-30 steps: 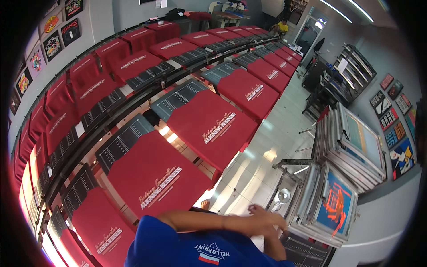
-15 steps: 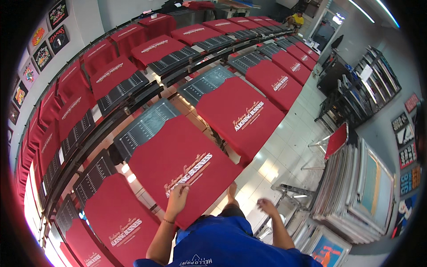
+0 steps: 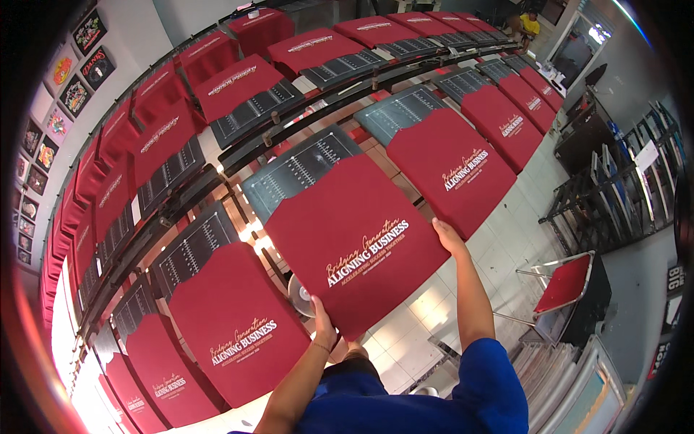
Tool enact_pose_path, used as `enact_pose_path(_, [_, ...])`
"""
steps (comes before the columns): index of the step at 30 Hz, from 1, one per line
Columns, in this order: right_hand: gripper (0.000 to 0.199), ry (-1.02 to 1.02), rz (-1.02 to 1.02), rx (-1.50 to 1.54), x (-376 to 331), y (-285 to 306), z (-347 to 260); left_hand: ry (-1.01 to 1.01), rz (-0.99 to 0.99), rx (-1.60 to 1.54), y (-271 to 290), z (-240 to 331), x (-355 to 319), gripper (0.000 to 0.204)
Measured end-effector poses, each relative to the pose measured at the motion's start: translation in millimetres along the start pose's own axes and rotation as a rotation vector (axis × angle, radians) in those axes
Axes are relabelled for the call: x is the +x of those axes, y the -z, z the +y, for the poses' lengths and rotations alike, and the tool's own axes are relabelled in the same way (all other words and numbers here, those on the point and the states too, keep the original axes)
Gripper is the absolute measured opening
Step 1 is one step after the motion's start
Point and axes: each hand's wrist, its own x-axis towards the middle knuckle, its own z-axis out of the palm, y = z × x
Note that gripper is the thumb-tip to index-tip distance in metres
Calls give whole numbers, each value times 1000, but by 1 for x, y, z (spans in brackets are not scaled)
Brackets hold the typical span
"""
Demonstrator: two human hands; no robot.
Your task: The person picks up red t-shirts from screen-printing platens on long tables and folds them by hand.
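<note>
Directly before me a red shirt point(image 3: 347, 195) with white and gold lettering lies stretched flat over a dark printing board point(image 3: 300, 170), whose marked far end is bare. My left hand point(image 3: 323, 325) is closed on the shirt's near left edge, with its fingertips partly hidden there. On the opposite side my right hand point(image 3: 450, 237) grips the right edge, its fingers partly out of sight. To the left lies another printed red shirt point(image 3: 231, 296) on its own board, and a similar red shirt point(image 3: 448, 141) lies to the right.
Long rows of boards with red shirts run along a dark metal rail point(image 3: 238, 155). A red folding chair point(image 3: 564, 286) stands at right, near stacked frames point(image 3: 571, 383) and a black rack point(image 3: 614, 192). A person in yellow point(image 3: 530, 27) is far off. Light tiles cover the floor point(image 3: 426, 311).
My left hand has gone from above the lettering to the shirt's left edge. My right hand has come from beside my body to the right edge. The view has shifted.
</note>
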Motion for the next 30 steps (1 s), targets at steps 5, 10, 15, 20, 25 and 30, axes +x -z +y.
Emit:
enact_pose_path(5, [80,-685,-291,805,13,4,78,287,-159,4,13,-42,-45,93])
enact_pose_path(10, [68,-652,-436,926,-59,7,67,542,-599,623,35,-42,-105,86])
enact_pose_path(15, [39,-196,-67,839,-77,91,34,290,-585,633,-12,53,-151,73])
enact_pose_path(20, [38,498,8,946,-136,100,-113,-10,-480,147,14,182,-211,43])
enact_pose_path(25, [54,964,1,964,-243,54,-229,-820,-394,-81,106,252,-315,67])
enact_pose_path(30, [53,984,162,1082,-321,-74,-379,-1297,-314,-348,162,352,-377,61])
